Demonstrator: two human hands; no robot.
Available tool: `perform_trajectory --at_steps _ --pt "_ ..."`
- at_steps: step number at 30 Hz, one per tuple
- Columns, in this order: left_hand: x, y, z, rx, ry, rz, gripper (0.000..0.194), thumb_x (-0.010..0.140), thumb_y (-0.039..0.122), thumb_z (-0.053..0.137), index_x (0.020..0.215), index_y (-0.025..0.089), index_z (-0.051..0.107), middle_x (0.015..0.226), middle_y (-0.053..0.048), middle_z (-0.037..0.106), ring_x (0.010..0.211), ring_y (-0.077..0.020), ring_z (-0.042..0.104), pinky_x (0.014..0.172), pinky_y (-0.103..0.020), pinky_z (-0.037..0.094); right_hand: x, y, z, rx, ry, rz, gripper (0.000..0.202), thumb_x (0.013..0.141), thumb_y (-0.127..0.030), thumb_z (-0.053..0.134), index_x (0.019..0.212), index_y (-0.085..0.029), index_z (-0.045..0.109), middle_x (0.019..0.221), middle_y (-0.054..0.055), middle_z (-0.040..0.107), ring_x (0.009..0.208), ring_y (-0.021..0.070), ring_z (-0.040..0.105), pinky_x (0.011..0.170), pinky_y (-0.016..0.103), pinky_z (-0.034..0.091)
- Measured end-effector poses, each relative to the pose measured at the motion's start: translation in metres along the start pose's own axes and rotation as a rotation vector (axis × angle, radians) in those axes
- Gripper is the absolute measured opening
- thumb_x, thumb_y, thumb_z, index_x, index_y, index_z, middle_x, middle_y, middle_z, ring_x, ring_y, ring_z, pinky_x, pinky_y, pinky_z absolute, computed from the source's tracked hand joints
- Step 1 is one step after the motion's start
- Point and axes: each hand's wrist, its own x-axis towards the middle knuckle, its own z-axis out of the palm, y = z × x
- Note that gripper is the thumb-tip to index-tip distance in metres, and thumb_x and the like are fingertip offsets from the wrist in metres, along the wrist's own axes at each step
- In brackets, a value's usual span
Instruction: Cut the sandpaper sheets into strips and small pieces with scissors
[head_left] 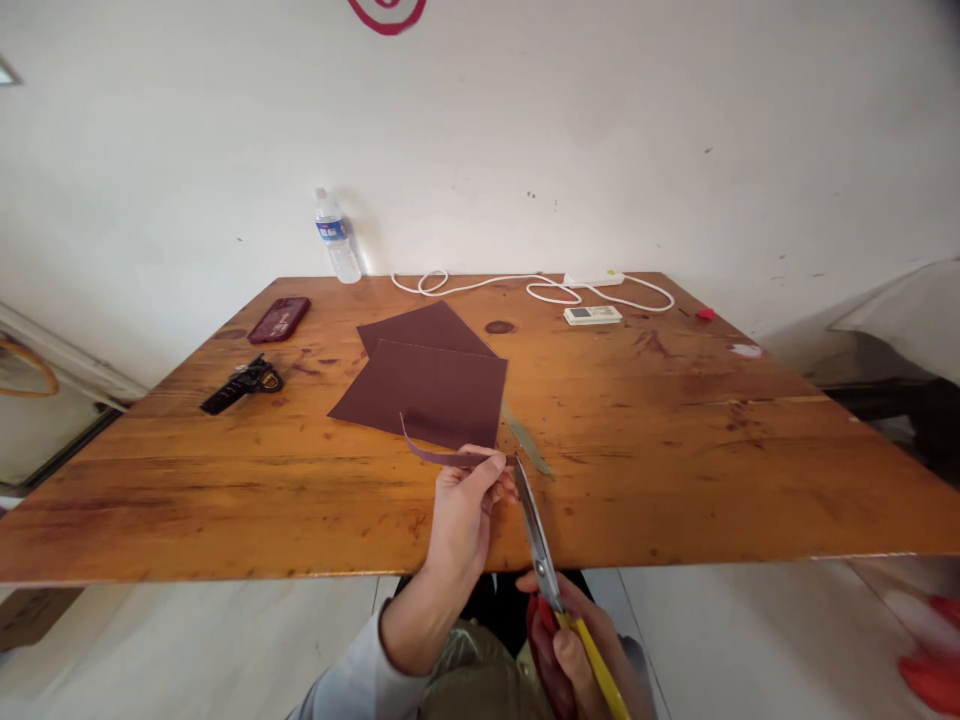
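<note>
My left hand [466, 500] pinches a thin maroon strip [435, 457] between thumb and fingers, above the table's front part. The strip's free end curls up to the left. In my right hand [583, 635] are long scissors [538, 550] with one yellow and one red handle. Their blades point up and away, and the tips are at the strip's right end, close to my left fingertips. Beyond my hands, two maroon sheets [442, 388] lie overlapping on the wooden table [262, 500]. A narrow greyish strip [529, 443] lies right of them.
A phone [279, 320] and a black hair clip [241, 385] lie at the left. A water bottle [337, 238] stands by the wall. White cable [487, 284], a power strip [594, 279], a remote [592, 316] and red [705, 314] and white scraps [746, 351] are farther right.
</note>
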Motion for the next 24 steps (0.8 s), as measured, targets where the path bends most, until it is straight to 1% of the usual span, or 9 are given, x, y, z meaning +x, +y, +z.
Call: perform_trajectory --at_steps 2,4,7,9,12,15,18,22,24 --pt "-0.001 -0.001 0.000 -0.010 0.014 -0.008 0.021 0.064 0.026 0.083 0.067 0.016 0.064 0.057 0.000 0.065 0.051 -0.0095 0.056 0.053 -0.021 0.046 -0.002 0.004 0.000 -0.009 0.049 0.010 0.048 0.090 -0.068 0.053 0.109 -0.028 0.071 0.076 0.004 0.064 0.062 0.0216 0.056 0.059 0.033 0.049" --pt "-0.002 -0.003 0.001 -0.027 0.021 -0.016 0.021 0.065 0.026 0.083 0.067 0.016 0.065 0.059 0.000 0.065 0.052 -0.0098 0.057 0.053 -0.021 0.046 -0.005 0.007 0.000 0.001 0.085 0.029 0.047 0.089 -0.068 0.055 0.111 -0.029 0.071 0.078 0.005 0.067 0.061 0.0212 0.057 0.057 0.033 0.050" --pt "-0.002 -0.005 0.004 -0.061 0.024 -0.017 0.020 0.064 0.026 0.084 0.066 0.016 0.066 0.059 0.001 0.065 0.053 -0.0094 0.057 0.052 -0.021 0.045 -0.006 0.009 0.002 0.046 0.074 0.076 0.047 0.089 -0.066 0.056 0.116 -0.030 0.069 0.073 0.003 0.066 0.050 0.0180 0.050 0.046 0.030 0.044" --pt "-0.003 -0.006 0.007 -0.090 0.036 -0.019 0.020 0.064 0.025 0.084 0.066 0.016 0.067 0.058 0.001 0.064 0.053 -0.0093 0.057 0.053 -0.021 0.044 -0.004 0.010 0.004 0.078 0.068 0.087 0.046 0.089 -0.067 0.056 0.115 -0.032 0.070 0.068 0.001 0.062 0.047 0.0172 0.047 0.043 0.029 0.043" --pt "-0.004 -0.007 0.011 -0.133 0.067 -0.026 0.021 0.061 0.024 0.086 0.066 0.016 0.067 0.059 0.001 0.065 0.055 -0.0095 0.058 0.054 -0.021 0.045 0.004 0.015 0.006 0.135 0.079 0.049 0.044 0.084 -0.069 0.059 0.108 -0.035 0.072 0.069 0.002 0.062 0.052 0.0195 0.052 0.047 0.031 0.046" --pt "-0.007 -0.009 0.013 -0.166 0.086 -0.027 0.021 0.059 0.023 0.087 0.066 0.015 0.068 0.059 0.001 0.066 0.055 -0.0090 0.059 0.055 -0.020 0.046 0.013 0.024 0.005 0.172 0.003 0.000 0.047 0.082 -0.072 0.059 0.105 -0.033 0.072 0.070 0.002 0.061 0.054 0.0204 0.052 0.047 0.031 0.047" --pt "-0.009 -0.009 0.014 -0.184 0.098 -0.026 0.020 0.058 0.022 0.087 0.066 0.015 0.070 0.058 0.001 0.066 0.054 -0.0087 0.058 0.054 -0.019 0.046 0.016 0.029 0.006 0.190 -0.050 -0.024 0.046 0.085 -0.069 0.058 0.107 -0.031 0.070 0.068 0.000 0.057 0.053 0.0181 0.050 0.048 0.029 0.044" --pt "-0.012 -0.009 0.017 -0.197 0.115 -0.020 0.021 0.056 0.021 0.087 0.063 0.014 0.069 0.057 0.001 0.066 0.053 -0.0081 0.057 0.051 -0.018 0.044 0.011 0.022 0.011 0.223 0.005 -0.041 0.046 0.087 -0.069 0.056 0.107 -0.029 0.068 0.068 -0.002 0.055 0.054 0.0164 0.049 0.053 0.028 0.045" --pt "-0.012 -0.009 0.018 -0.208 0.127 -0.019 0.021 0.055 0.020 0.088 0.063 0.014 0.069 0.057 0.001 0.065 0.053 -0.0077 0.057 0.051 -0.018 0.044 0.007 0.019 0.013 0.172 0.035 -0.036 0.046 0.089 -0.067 0.054 0.112 -0.029 0.065 0.069 -0.002 0.056 0.054 0.0168 0.050 0.053 0.029 0.046"
